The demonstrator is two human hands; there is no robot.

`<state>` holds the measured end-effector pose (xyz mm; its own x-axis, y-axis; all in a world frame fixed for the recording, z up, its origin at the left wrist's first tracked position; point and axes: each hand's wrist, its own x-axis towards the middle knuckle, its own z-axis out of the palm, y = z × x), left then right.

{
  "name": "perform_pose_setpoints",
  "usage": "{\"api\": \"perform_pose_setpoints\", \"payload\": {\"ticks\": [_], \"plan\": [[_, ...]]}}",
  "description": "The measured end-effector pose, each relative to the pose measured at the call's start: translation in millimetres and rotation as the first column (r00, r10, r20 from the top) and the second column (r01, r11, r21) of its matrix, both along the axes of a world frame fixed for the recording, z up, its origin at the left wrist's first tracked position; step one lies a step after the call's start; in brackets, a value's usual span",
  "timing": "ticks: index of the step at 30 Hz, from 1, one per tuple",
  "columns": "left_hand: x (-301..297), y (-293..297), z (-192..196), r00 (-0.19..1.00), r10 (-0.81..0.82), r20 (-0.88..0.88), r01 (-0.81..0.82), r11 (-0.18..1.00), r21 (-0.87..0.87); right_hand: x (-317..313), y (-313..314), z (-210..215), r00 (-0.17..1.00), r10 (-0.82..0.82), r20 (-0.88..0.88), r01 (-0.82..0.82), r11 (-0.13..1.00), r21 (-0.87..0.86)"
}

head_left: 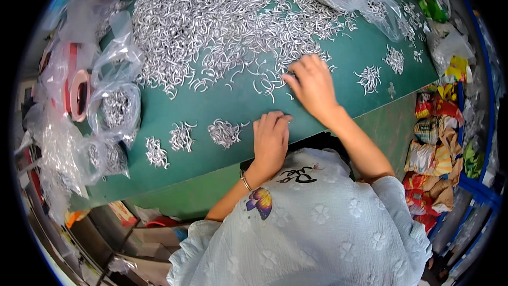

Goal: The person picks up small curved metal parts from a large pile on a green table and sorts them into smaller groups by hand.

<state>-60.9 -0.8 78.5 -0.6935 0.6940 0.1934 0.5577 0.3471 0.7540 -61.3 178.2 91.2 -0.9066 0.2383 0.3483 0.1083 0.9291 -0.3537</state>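
Just right of the frame's centre, the right hand (314,86) is over the green surface (217,100), its grip loosely curled at the lower edge of the large heap (206,21) of curved silvery pieces that fills the top; whether it has hold of any, I cannot tell. Below centre, the left hand (271,140) is by the surface's near edge, fingers bent, its grip hidden, so I cannot tell how open it is. Three small piles (224,133) lie to its left; bagged pieces (115,108) stand at the frame's left.
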Motion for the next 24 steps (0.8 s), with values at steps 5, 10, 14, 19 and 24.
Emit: {"api": "perform_pose_setpoints", "payload": {"ticks": [5, 10, 14, 19, 24], "plan": [[-1.9, 3.5, -0.1, 0.981, 0.181, -0.064, -0.182, 0.983, -0.007, 7.7, 13.0, 5.3, 0.999, 0.04, 0.031, -0.034, 0.983, -0.182], [-4.9, 10.3, 6.4, 0.964, 0.251, -0.084, -0.247, 0.967, 0.058, 42.3, 14.0, 9.0, 0.955, 0.269, 0.122, -0.207, 0.905, -0.372], [12.4, 14.0, 10.0, 0.992, 0.123, -0.007, -0.122, 0.99, 0.067, 50.0, 20.7, 22.2, 0.963, 0.265, 0.039, -0.256, 0.953, -0.16], [15.4, 35.1, 11.1, 0.984, 0.0, -0.177, -0.03, 0.986, -0.163, 28.4, 35.0, 10.3, 0.988, 0.149, -0.03, -0.152, 0.963, -0.221], [10.1, 27.9, 8.0, 0.985, 0.014, -0.172, -0.036, 0.992, -0.122, 40.3, 52.6, 4.3, 0.995, 0.096, -0.019, -0.098, 0.988, -0.119]]}}
